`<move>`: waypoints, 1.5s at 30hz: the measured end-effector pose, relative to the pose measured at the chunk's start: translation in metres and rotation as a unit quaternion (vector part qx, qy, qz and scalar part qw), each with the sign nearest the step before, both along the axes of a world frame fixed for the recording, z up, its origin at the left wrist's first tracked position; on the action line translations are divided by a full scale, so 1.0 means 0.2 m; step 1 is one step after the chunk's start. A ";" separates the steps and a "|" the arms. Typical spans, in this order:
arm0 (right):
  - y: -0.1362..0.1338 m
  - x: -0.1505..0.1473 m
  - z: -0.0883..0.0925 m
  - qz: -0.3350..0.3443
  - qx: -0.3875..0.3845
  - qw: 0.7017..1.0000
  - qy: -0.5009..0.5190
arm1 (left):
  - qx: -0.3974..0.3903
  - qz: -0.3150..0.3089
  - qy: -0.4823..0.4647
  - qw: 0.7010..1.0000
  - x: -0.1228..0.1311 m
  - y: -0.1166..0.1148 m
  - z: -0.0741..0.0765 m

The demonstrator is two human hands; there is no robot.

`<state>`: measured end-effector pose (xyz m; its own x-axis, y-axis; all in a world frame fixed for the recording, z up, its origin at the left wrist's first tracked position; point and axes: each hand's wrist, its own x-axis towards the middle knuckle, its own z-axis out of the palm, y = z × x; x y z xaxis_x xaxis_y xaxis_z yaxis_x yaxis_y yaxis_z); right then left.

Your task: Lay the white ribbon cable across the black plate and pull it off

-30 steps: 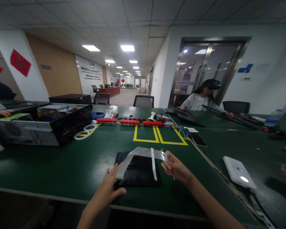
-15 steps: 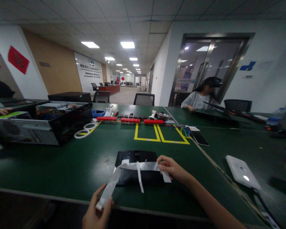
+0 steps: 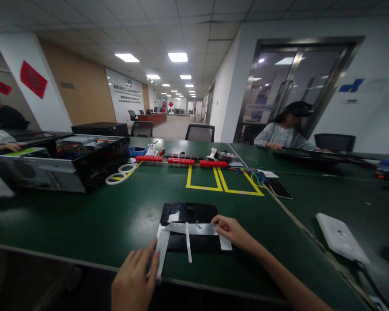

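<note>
silver strip [image 3: 197, 228] over black panel [image 3: 194, 211], ends pinched by left hand [image 3: 134, 280]; right hand [image 3: 235, 232]

Green work table [image 3: 84, 224] and surroundings. At left, an open computer case [image 3: 61, 166] lies on its side; just beside its near corner are two white tape rings [image 3: 116, 178]. Along the far edge runs a row of red blocks [image 3: 181, 160], with a blue tray [image 3: 138, 151] at its left end and a metal bowl [image 3: 227, 156] at its right. Yellow tape outlines [image 3: 214, 181] mark the table centre; to their right lie coloured wires [image 3: 254, 177] and a black phone [image 3: 278, 188]. A white flat device [image 3: 340, 237] rests near the right edge. A seated person [image 3: 285, 134] works at the adjoining table before a glass door [image 3: 278, 90]; an empty chair [image 3: 199, 131] stands behind.
</note>
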<state>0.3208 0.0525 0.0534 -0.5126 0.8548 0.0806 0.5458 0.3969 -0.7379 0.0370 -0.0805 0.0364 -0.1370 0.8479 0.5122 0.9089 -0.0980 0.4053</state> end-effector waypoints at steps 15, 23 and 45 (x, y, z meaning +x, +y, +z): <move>-0.02 -0.02 0.01 -0.014 0.037 0.997 -0.063 | -0.116 -0.180 0.198 0.956 0.25 0.24 -0.05; -0.06 -0.04 0.02 -0.060 0.059 0.986 -0.146 | -0.085 -0.185 0.202 0.958 0.24 0.23 -0.09; -0.08 -0.04 0.04 -0.049 0.062 0.982 -0.173 | -0.132 -0.048 0.077 0.987 -0.13 0.25 -0.16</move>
